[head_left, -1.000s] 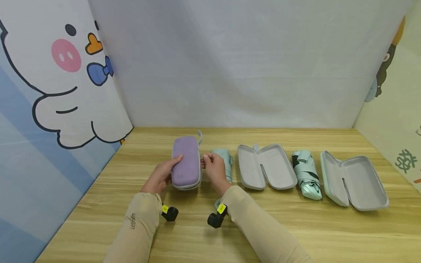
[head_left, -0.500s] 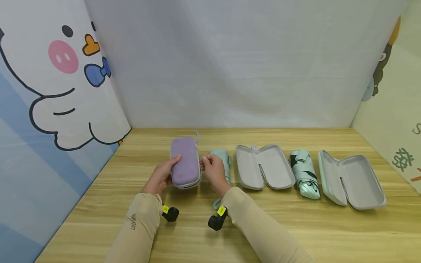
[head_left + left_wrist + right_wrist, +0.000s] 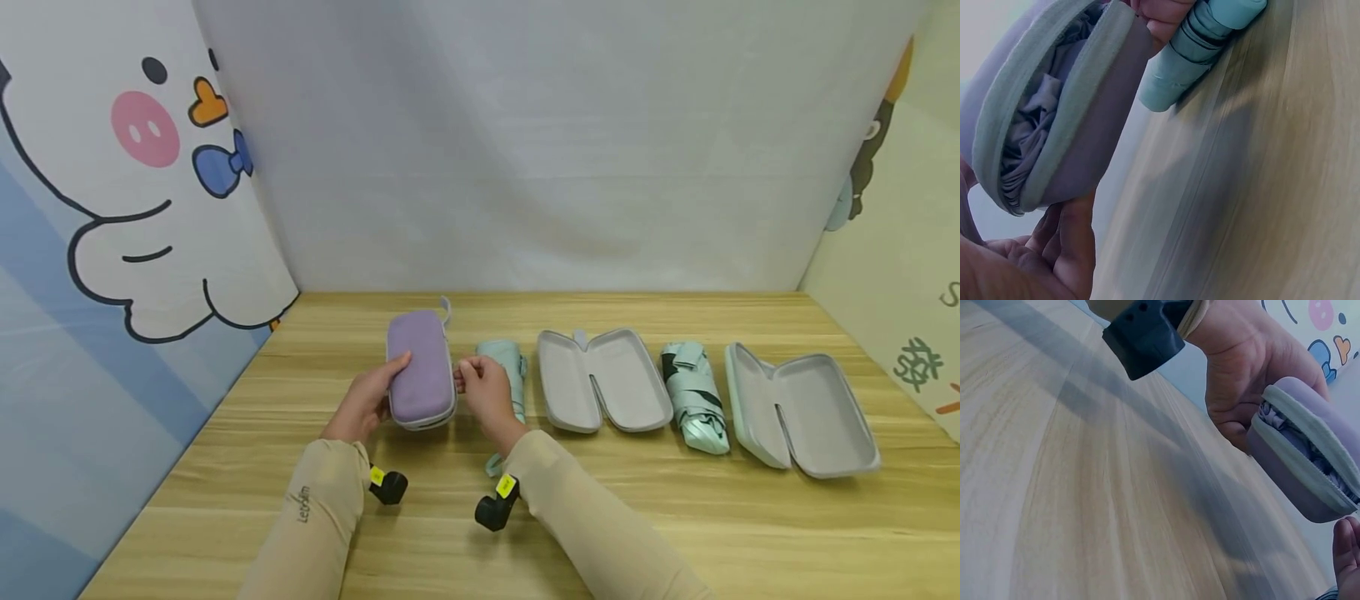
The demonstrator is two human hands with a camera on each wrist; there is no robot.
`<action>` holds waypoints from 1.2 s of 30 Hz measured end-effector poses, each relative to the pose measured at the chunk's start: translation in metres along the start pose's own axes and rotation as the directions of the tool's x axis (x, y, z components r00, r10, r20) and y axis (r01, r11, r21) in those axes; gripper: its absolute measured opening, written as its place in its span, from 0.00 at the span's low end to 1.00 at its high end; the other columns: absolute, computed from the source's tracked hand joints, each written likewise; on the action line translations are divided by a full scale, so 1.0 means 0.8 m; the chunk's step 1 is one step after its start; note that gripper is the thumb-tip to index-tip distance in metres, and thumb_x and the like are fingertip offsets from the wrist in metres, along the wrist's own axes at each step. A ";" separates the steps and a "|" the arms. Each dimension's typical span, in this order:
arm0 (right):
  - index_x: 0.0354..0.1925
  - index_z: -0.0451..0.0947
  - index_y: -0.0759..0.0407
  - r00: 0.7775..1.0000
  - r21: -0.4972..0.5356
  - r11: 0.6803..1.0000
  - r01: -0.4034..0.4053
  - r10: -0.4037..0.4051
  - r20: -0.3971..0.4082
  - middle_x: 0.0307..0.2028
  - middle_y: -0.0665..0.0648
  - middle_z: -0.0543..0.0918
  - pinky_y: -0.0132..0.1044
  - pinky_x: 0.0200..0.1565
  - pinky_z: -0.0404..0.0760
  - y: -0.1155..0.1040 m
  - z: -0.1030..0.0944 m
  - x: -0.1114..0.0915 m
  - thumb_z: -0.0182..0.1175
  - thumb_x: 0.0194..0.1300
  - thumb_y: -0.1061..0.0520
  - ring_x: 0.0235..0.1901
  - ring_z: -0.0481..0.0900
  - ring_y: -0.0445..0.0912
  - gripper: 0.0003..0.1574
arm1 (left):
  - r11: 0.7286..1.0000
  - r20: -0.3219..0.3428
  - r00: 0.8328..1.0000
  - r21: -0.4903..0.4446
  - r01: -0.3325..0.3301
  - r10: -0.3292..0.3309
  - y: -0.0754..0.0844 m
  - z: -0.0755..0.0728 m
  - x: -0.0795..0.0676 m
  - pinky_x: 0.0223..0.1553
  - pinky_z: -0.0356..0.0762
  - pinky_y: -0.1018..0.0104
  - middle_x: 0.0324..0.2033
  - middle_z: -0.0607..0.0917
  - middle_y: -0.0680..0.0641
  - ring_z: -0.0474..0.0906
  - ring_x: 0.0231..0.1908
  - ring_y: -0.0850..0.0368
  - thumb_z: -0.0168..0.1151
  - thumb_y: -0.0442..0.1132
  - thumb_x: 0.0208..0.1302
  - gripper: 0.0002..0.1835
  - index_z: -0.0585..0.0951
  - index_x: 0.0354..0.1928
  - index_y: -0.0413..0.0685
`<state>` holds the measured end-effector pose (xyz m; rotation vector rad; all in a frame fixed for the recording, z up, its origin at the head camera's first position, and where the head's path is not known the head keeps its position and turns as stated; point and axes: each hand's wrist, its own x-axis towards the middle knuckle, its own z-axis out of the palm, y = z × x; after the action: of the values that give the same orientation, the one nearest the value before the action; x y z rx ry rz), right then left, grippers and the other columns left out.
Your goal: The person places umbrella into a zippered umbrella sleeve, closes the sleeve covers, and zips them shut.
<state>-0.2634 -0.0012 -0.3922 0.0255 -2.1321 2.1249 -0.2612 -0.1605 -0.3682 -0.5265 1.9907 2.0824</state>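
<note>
My left hand (image 3: 363, 402) grips a purple zip case (image 3: 422, 367) by its left side, thumb on top and fingers beneath, tilted above the table. A grey zipper runs round its edge, and a small loop (image 3: 446, 308) sticks out at the far end. In the left wrist view the zipper is parted at the near end, and folded purple fabric (image 3: 1035, 119) shows inside. At the case's right edge my right hand (image 3: 487, 393) pinches at the zipper with curled fingers; the pull itself is hidden. Behind that hand lies a folded mint umbrella (image 3: 504, 357).
Two mint hard cases with grey linings, one in the middle (image 3: 628, 379) and one at the right (image 3: 825, 417), lie spread open on the wooden table (image 3: 420, 550). Between them rests another folded mint umbrella (image 3: 694, 400) with dark patches. A white curtain (image 3: 525, 167) hangs behind.
The purple case has shifted slightly left and tilted a little. My right fingers have slid slightly toward me along its right edge. The other cases and umbrellas stay put.
</note>
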 end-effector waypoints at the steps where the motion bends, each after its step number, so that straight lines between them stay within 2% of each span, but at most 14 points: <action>1: 0.37 0.74 0.75 1.000 0.002 1.000 0.000 0.000 0.000 0.29 0.64 0.80 0.41 0.36 0.80 0.000 0.000 0.000 0.50 0.68 0.67 0.25 0.76 0.42 0.09 | 1.000 -0.007 1.000 -0.004 0.000 0.000 0.000 0.001 0.000 0.33 0.73 0.70 0.51 0.74 0.40 0.74 0.34 0.59 0.59 0.54 0.61 0.36 0.66 0.62 0.33; 6: 0.36 0.75 0.74 1.000 -0.024 1.000 -0.012 0.012 0.002 0.28 0.62 0.79 0.42 0.36 0.80 -0.001 -0.003 -0.001 0.50 0.68 0.66 0.25 0.76 0.43 0.10 | 1.000 -0.010 1.000 -0.019 -0.012 0.012 0.001 0.004 0.000 0.32 0.73 0.71 0.47 0.75 0.42 0.75 0.32 0.60 0.59 0.53 0.61 0.35 0.67 0.61 0.33; 9: 0.38 0.75 0.72 1.000 -0.131 0.991 -0.007 0.010 0.024 0.30 0.62 0.80 0.40 0.34 0.79 -0.004 -0.005 -0.002 0.49 0.69 0.63 0.28 0.76 0.46 0.11 | 1.000 0.000 1.000 -0.008 -0.023 0.023 0.001 0.002 -0.001 0.30 0.72 0.72 0.43 0.77 0.45 0.75 0.30 0.62 0.60 0.53 0.61 0.35 0.68 0.60 0.33; 11: 0.40 0.74 0.70 0.999 -0.221 0.975 0.011 0.001 0.053 0.32 0.62 0.80 0.38 0.33 0.77 -0.006 -0.006 -0.003 0.47 0.70 0.61 0.30 0.76 0.48 0.13 | 1.000 0.016 0.999 -0.001 -0.030 0.030 0.001 0.000 -0.001 0.31 0.73 0.72 0.44 0.77 0.45 0.76 0.31 0.62 0.60 0.53 0.61 0.34 0.68 0.60 0.33; 14: 0.41 0.74 0.68 0.994 -0.339 0.939 0.065 -0.030 0.106 0.33 0.61 0.79 0.37 0.33 0.74 -0.009 -0.006 -0.003 0.45 0.71 0.59 0.32 0.75 0.49 0.14 | 0.999 0.058 0.998 -0.004 -0.035 0.035 0.003 -0.004 -0.002 0.35 0.74 0.71 0.52 0.74 0.41 0.77 0.39 0.58 0.58 0.53 0.63 0.36 0.64 0.63 0.33; 17: 0.39 0.75 0.67 0.990 -0.369 0.924 0.101 -0.057 0.127 0.34 0.60 0.79 0.39 0.36 0.74 -0.009 -0.006 -0.002 0.45 0.71 0.59 0.33 0.74 0.50 0.14 | 0.999 0.099 0.994 -0.022 -0.035 0.037 0.004 -0.006 -0.003 0.44 0.74 0.66 0.61 0.67 0.39 0.72 0.51 0.49 0.57 0.52 0.64 0.37 0.59 0.66 0.34; 19: 0.38 0.76 0.68 0.991 -0.328 0.939 0.104 -0.068 0.118 0.32 0.61 0.79 0.41 0.37 0.76 -0.007 -0.005 0.000 0.47 0.70 0.59 0.33 0.76 0.50 0.14 | 0.999 0.113 0.993 -0.032 -0.034 0.037 0.005 -0.007 -0.003 0.50 0.71 0.63 0.63 0.64 0.38 0.68 0.56 0.45 0.56 0.51 0.65 0.38 0.57 0.67 0.35; 21: 0.37 0.77 0.70 0.993 -0.237 0.968 0.080 -0.058 0.100 0.31 0.60 0.80 0.43 0.37 0.78 -0.004 -0.005 0.002 0.49 0.69 0.60 0.30 0.76 0.48 0.14 | 0.999 0.122 0.992 -0.034 -0.037 0.041 0.006 -0.008 -0.004 0.53 0.68 0.60 0.64 0.62 0.37 0.65 0.59 0.43 0.56 0.50 0.65 0.38 0.56 0.68 0.35; 23: 0.37 0.77 0.72 0.996 -0.136 0.990 0.048 -0.037 0.082 0.30 0.62 0.80 0.46 0.37 0.79 -0.009 -0.005 0.001 0.51 0.68 0.61 0.28 0.78 0.48 0.13 | 0.999 0.128 0.991 -0.030 -0.042 0.046 0.006 -0.008 -0.004 0.53 0.70 0.59 0.63 0.63 0.37 0.68 0.57 0.43 0.57 0.50 0.65 0.37 0.57 0.67 0.34; 26: 0.38 0.77 0.73 0.998 -0.031 1.000 0.005 -0.003 0.070 0.29 0.60 0.80 0.43 0.37 0.80 -0.009 -0.005 0.003 0.53 0.67 0.61 0.26 0.76 0.44 0.13 | 0.998 0.127 0.991 -0.024 -0.050 0.052 0.006 -0.008 -0.003 0.48 0.73 0.61 0.62 0.65 0.37 0.73 0.50 0.46 0.57 0.49 0.65 0.36 0.60 0.66 0.34; 29: 0.39 0.78 0.71 0.997 -0.003 0.999 -0.033 0.033 0.074 0.29 0.57 0.80 0.39 0.36 0.79 -0.005 -0.005 0.007 0.55 0.67 0.59 0.27 0.75 0.41 0.13 | 0.998 0.122 0.991 -0.026 -0.049 0.052 0.005 -0.007 -0.001 0.46 0.74 0.62 0.61 0.66 0.38 0.74 0.49 0.47 0.57 0.48 0.65 0.34 0.61 0.65 0.34; 33: 0.39 0.78 0.71 0.994 0.018 0.996 -0.082 0.080 0.077 0.30 0.57 0.80 0.39 0.37 0.78 -0.007 -0.006 0.007 0.56 0.67 0.58 0.29 0.76 0.44 0.14 | 0.998 0.111 0.993 -0.043 -0.039 0.044 0.006 -0.008 -0.003 0.50 0.71 0.61 0.64 0.63 0.39 0.68 0.56 0.44 0.56 0.49 0.65 0.35 0.59 0.66 0.34; 36: 0.38 0.78 0.71 0.991 0.029 0.993 -0.117 0.114 0.074 0.29 0.58 0.79 0.39 0.37 0.78 -0.008 -0.005 0.007 0.56 0.67 0.58 0.29 0.76 0.44 0.14 | 0.998 0.082 0.996 -0.054 -0.038 0.043 0.007 -0.008 -0.004 0.46 0.74 0.64 0.62 0.65 0.40 0.72 0.52 0.47 0.56 0.48 0.65 0.34 0.61 0.65 0.34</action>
<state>-0.2681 0.0028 -0.3852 -0.0192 -2.1884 2.2566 -0.2596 -0.1665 -0.3621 -0.4052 1.9209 2.1489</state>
